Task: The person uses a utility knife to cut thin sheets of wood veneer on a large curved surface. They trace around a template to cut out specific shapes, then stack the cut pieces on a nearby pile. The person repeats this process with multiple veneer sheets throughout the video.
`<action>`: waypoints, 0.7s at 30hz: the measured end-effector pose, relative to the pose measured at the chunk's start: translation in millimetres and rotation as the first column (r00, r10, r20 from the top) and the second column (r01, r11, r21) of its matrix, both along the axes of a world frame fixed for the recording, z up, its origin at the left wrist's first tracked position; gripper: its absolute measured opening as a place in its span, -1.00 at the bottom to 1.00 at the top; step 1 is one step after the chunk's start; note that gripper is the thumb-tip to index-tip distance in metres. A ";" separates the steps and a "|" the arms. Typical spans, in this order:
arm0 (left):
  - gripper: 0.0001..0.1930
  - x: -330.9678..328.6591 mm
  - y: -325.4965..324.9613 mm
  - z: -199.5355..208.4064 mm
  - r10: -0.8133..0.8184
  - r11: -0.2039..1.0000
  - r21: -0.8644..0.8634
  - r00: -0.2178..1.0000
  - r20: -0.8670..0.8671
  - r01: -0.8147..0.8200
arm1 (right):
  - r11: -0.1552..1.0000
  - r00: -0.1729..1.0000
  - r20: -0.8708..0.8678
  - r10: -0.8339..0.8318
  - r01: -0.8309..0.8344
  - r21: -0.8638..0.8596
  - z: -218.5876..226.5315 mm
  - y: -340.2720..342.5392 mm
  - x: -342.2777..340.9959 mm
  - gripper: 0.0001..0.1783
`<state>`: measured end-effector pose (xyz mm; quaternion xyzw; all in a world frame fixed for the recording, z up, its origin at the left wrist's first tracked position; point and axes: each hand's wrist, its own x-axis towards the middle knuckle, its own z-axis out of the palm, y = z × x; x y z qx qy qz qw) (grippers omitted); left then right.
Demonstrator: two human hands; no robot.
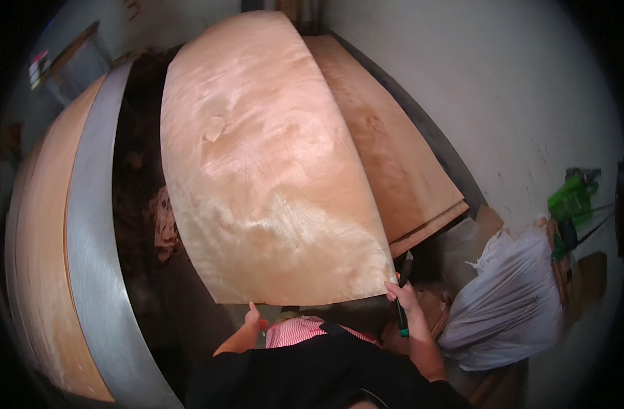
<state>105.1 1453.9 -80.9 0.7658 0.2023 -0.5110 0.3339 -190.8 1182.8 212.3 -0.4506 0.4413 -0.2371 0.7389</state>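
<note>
A large, pale wood veneer sheet point(271, 163) stretches away in front of me, its surface wavy and shiny with a small raised flake on the left. At its near left edge is my left hand point(256, 319), thumb up against the edge and fingers curled, partly hidden. My right hand point(406, 298) closes on the near right corner. The same hand also holds a slim black-handled knife point(402, 310) with a green end, its blade pointing away from me. Beneath the sheet, to the right, lies a stack of redder veneer sheets point(394, 150).
On the left stand a long metal-faced strip point(97, 225) and a stack of wooden boards point(49, 252). Torn veneer scraps point(165, 225) lie in the dark gap beside the sheet. To the right are a stuffed white sack point(506, 300), a green tool point(572, 201) and a pale wall point(489, 88).
</note>
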 end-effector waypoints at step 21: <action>-0.77 34.1 49.9 8.3 0.804 0.188 -0.430 0.390 -0.449 -0.883 | 0.966 0.952 -0.304 0.038 -0.113 -0.233 4.0 -24.2 1.5 -0.85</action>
